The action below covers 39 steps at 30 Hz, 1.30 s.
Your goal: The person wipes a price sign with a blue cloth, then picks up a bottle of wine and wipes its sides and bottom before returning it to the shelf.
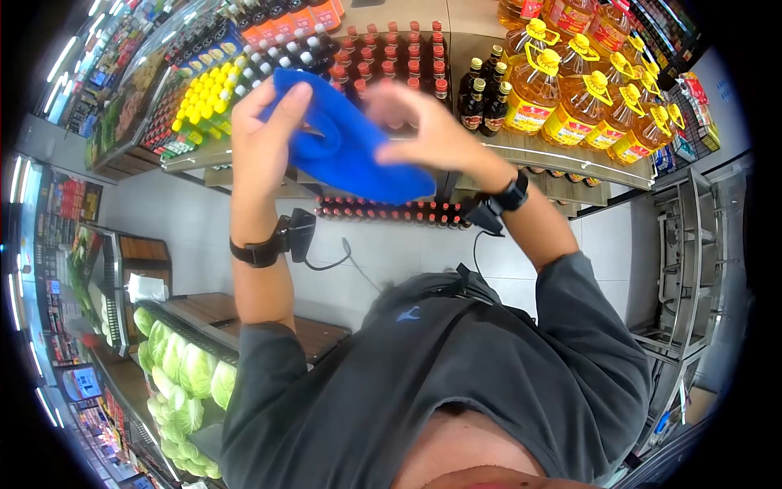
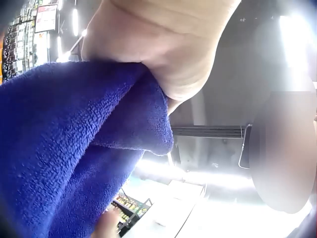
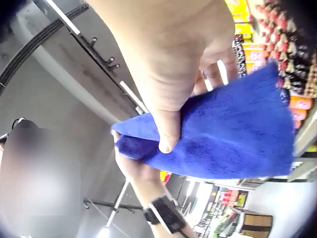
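Note:
A blue terry cloth (image 1: pixel 350 159) hangs folded between the two hands, above the front of a bottle shelf. At its upper left corner, my left hand (image 1: pixel 259 138) pinches the cloth between thumb and fingers. My right hand (image 1: pixel 436 134), blurred in the head view, is at the cloth's right side with its fingers spread. In the right wrist view the right thumb (image 3: pixel 170 131) lies against the cloth, while the other fingers reach past its upper edge. The left wrist view shows the cloth's folds (image 2: pixel 119 119) hanging beside the left hand (image 2: pixel 153 44).
Rows of red-capped bottles (image 1: pixel 391 61) fill the shelf ahead, with dark gold-capped bottles (image 1: pixel 485 98) and large yellow-capped oil jugs (image 1: pixel 570 98) to the right. Yellow-capped bottles (image 1: pixel 204 102) stand at left. Cabbages (image 1: pixel 183 367) lie on a stand at lower left; a metal rack (image 1: pixel 688 261) is at right.

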### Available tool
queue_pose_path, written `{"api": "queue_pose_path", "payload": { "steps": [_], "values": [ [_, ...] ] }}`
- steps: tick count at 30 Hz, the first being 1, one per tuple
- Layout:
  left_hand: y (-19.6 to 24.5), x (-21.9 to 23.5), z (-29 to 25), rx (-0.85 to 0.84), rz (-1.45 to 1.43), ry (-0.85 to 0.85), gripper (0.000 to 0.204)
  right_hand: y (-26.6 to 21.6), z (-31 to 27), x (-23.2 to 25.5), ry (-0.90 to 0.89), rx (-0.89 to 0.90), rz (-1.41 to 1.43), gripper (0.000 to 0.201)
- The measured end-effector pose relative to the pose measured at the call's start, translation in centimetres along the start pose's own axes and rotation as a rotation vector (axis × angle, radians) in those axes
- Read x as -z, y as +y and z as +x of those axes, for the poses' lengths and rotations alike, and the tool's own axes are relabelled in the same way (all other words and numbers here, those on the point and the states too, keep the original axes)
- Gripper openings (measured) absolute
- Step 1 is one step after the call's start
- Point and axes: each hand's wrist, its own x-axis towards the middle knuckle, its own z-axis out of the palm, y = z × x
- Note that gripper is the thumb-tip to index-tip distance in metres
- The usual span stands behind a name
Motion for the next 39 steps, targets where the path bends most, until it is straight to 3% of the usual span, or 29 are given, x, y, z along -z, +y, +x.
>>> {"api": "queue_pose_path", "payload": {
  "steps": [2, 4, 7, 16, 18, 20, 24, 26, 29, 32, 33, 35, 39],
  "values": [
    [0.3, -0.1, -0.1, -0.020, 0.023, 0.012, 0.021, 2.4, -3.0, -0.5, -0.068, -0.061, -0.037, 0.067],
    [0.3, 0.0, 0.0, -0.017, 0.034, 0.031, 0.021, 4.7, -5.9, -1.4, -0.031, -0.116, 0.210, 0.049],
    [0.3, -0.1, 0.0, 0.008, 0.040, 0.077, 0.021, 6.3, -8.0, -0.8, -0.141, -0.244, 0.053, 0.031],
    [-0.1, 2.4, 0.4, -0.043, 0.153, 0.172, 0.017, 6.0, -7.5, 0.1, 0.306, -0.083, -0.022, 0.016],
    [-1.7, 4.2, 0.7, -0.055, 0.076, 0.208, 0.017, 4.0, -6.7, 2.0, 0.293, -0.087, -0.129, 0.014],
    [-2.7, 5.4, 0.4, 0.002, 0.051, 0.217, 0.020, 3.1, -5.5, 3.8, 0.246, 0.087, -0.327, 0.012],
    [-5.6, 8.1, -0.3, 0.060, -0.026, 0.193, 0.025, 0.2, -3.3, 6.6, 0.092, 0.244, -0.601, 0.013],
    [-6.6, 8.5, -0.7, 0.073, -0.099, 0.236, 0.025, -1.2, -2.5, 7.5, 0.078, 0.276, -0.643, 0.014],
    [-7.0, 7.9, -1.1, 0.020, -0.033, 0.230, 0.024, -3.0, -1.8, 8.7, 0.018, 0.255, -0.694, 0.016],
    [-6.9, 7.6, -1.9, -0.021, 0.040, 0.214, 0.022, -4.1, -1.8, 9.2, 0.034, 0.343, -0.779, 0.016],
    [-6.9, 7.5, -2.2, -0.057, -0.081, 0.181, 0.022, -4.5, -2.0, 9.3, 0.036, 0.373, -0.740, 0.014],
    [-6.7, 7.5, -3.2, -0.129, -0.322, 0.109, 0.022, -5.2, -2.6, 9.6, -0.015, 0.336, -0.651, 0.015],
    [-5.6, 7.4, -3.8, -0.143, -0.426, -0.007, 0.021, -5.8, -3.7, 10.4, -0.086, 0.179, -0.560, 0.021]
  ]
}}
